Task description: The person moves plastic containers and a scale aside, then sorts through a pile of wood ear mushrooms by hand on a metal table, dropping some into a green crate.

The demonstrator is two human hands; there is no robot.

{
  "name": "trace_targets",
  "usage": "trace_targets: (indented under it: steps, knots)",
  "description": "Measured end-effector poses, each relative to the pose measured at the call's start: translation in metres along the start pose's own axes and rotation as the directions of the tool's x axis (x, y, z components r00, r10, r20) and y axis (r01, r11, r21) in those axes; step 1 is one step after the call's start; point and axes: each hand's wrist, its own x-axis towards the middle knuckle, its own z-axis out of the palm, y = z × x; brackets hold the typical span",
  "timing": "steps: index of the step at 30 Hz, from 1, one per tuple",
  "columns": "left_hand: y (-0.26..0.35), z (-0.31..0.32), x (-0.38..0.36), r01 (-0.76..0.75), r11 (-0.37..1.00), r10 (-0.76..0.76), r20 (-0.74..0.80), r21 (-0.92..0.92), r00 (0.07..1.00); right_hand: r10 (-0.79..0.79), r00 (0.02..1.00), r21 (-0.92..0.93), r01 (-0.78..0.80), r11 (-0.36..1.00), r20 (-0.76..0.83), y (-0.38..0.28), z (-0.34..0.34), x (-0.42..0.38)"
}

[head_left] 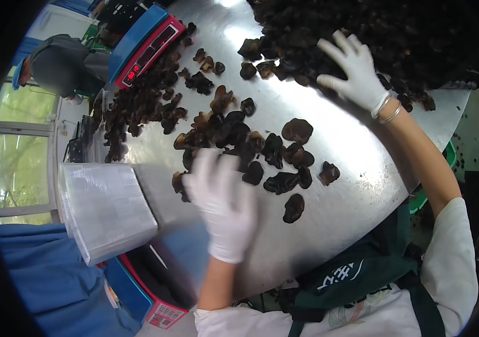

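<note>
Dark brown wood ear mushrooms [234, 129] lie scattered in a loose group on a metal table. Over the near left side of this group is my left hand [221, 202], in a white glove and blurred by motion. Its fingers look stretched out and apart, and what lies under them is hidden. My right hand [352, 73], also gloved in white, rests at the edge of a large heap of wood ear mushrooms [419, 39], with thumb and fingers spread. Single mushrooms, such as one near piece [294, 208], lie between the hands and the table's front edge.
A blue and red scale [148, 48] with a lit display stands at the far left, beside more mushrooms [144, 101]. Near left are a translucent white plastic container [110, 208] and a second blue and red device [149, 286]. A person in a blue cap [19, 73] stands beyond.
</note>
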Motion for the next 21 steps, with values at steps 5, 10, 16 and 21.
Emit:
trace_targets:
  steps: [5,10,16,21]
  knots:
    - [0.043,0.059,-0.031,-0.306,0.950,0.313,0.264,-0.068,0.913,-0.032,0.960,0.455,-0.102,0.885,0.278,-0.055,-0.053,-0.022]
    - [0.034,0.069,-0.025,-0.352,0.934,0.353,0.258,-0.053,0.899,-0.086,0.982,0.095,0.071,0.993,0.167,-0.050,-0.051,-0.031]
    - [-0.037,0.022,0.003,-0.104,0.956,0.089,0.065,0.276,0.994,-0.286,0.892,0.482,0.090,0.872,0.351,-0.087,-0.074,-0.052]
    - [-0.065,0.017,0.007,0.030,0.996,-0.016,-0.162,0.090,0.987,0.116,0.992,0.413,-0.081,0.907,-0.059,0.003,0.005,0.031]
